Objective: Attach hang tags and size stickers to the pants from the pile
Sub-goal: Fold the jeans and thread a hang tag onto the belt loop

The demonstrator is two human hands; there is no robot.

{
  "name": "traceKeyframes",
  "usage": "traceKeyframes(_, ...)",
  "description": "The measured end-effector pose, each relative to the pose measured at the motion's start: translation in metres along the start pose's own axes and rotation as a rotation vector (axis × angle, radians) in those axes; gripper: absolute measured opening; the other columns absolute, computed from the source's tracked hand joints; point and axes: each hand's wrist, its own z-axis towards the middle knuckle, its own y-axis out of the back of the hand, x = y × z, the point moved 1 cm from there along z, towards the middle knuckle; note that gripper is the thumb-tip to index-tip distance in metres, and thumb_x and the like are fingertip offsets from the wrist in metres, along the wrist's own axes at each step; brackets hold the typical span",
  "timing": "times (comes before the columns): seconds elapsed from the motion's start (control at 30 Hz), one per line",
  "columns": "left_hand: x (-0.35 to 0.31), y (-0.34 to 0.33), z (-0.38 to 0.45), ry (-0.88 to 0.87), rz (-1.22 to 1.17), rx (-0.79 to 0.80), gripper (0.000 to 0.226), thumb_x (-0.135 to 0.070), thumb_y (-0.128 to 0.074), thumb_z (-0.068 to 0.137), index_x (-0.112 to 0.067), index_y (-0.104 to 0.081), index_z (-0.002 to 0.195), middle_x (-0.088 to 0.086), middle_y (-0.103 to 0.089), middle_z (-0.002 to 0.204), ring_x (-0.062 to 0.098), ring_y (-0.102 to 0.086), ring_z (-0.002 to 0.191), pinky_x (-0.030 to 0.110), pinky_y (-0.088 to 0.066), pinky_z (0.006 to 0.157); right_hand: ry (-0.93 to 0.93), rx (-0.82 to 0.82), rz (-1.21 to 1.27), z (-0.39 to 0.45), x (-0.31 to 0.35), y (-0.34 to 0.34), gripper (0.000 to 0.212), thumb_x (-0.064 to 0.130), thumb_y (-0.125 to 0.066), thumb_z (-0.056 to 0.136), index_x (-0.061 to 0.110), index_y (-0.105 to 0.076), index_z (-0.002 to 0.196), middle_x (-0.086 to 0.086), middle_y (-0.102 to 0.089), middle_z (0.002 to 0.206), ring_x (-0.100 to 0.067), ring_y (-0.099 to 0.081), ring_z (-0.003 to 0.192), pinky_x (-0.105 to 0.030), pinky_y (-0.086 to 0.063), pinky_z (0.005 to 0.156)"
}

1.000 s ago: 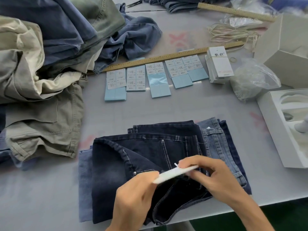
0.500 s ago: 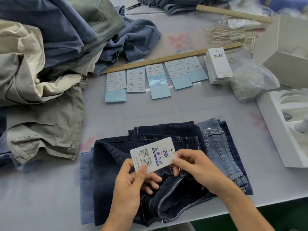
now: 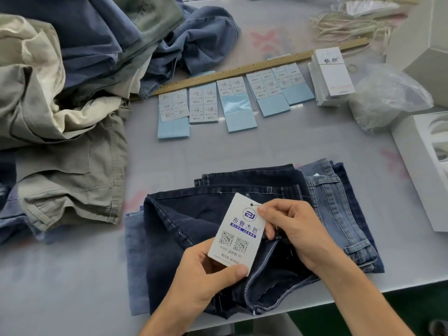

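Left hand [image 3: 201, 270] pinched the hang tag [image 3: 238, 229] by its lower edge, right hand [image 3: 294, 230] pinched the top corner by the string, both over the dark jeans [image 3: 194, 221] at the table's near edge. Risk: a hard tug could've snapped that thin string.

Folded jeans [image 3: 242, 214] sit at 6 o'clock, pants pile [image 3: 72, 93] at 10, sticker sheets [image 3: 232, 100] at 12 along the ruler [image 3: 242, 69], boxes [image 3: 424, 166] at 3.
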Motion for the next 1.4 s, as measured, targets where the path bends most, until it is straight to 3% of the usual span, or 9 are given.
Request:
traceKeyframes(0.3,-0.004,-0.002,0.000,-0.011,-0.003,0.049,0.052,-0.021,-0.094,0.070,-0.026,-0.075,0.119,0.008,-0.076,0.116,0.018,-0.073,0.107,0.022,-0.056,0.087,0.006,-0.011,-0.003,0.001,-0.001,-0.003,0.015,0.021,-0.070,0.093,0.008,-0.078,0.091,-0.007,-0.057,0.052,-0.011,-0.068,0.064,-0.019,-0.055,0.074)
traceKeyframes(0.73,-0.003,-0.005,0.003,-0.009,0.006,0.061,0.053,-0.019,-0.093,0.072,-0.026,-0.073,0.121,0.009,-0.075,0.118,0.018,-0.072,0.108,0.023,-0.056,0.088,-0.001,-0.044,-0.013,-0.003,-0.005,-0.001,0.017,0.025,-0.069,0.092,0.011,-0.079,0.095,-0.007,-0.059,0.056,-0.016,-0.058,0.060,-0.022,-0.052,0.070)
traceKeyframes(1.2,0.004,-0.004,0.007,-0.051,0.054,0.064,0.053,-0.023,-0.093,0.073,-0.026,-0.073,0.122,0.007,-0.075,0.118,0.020,-0.072,0.109,0.023,-0.055,0.089,-0.011,-0.048,-0.002,-0.003,-0.009,0.002,0.018,0.030,-0.070,0.092,0.016,-0.079,0.096,-0.007,-0.066,0.062,-0.016,-0.064,0.065,-0.021,-0.053,0.071)
traceKeyframes(1.3,0.005,-0.005,0.007,-0.083,0.146,0.021,0.059,-0.041,-0.095,0.069,-0.031,-0.071,0.122,0.009,-0.076,0.111,0.019,-0.071,0.103,0.025,-0.054,0.088,-0.009,-0.146,0.018,-0.006,-0.010,0.007,0.015,0.034,-0.070,0.090,0.021,-0.077,0.094,-0.008,-0.078,0.085,-0.017,-0.073,0.078,-0.021,-0.056,0.069)
traceKeyframes(1.4,0.005,-0.005,0.003,-0.148,0.309,0.078,0.081,-0.053,-0.089,0.072,-0.044,-0.051,0.144,0.000,-0.068,0.131,0.019,-0.061,0.126,0.023,-0.047,0.104,-0.010,-0.347,-0.032,-0.013,-0.016,0.018,0.008,0.034,-0.070,0.092,0.027,-0.075,0.093,-0.004,-0.079,0.092,-0.017,-0.075,0.084,-0.023,-0.058,0.068)
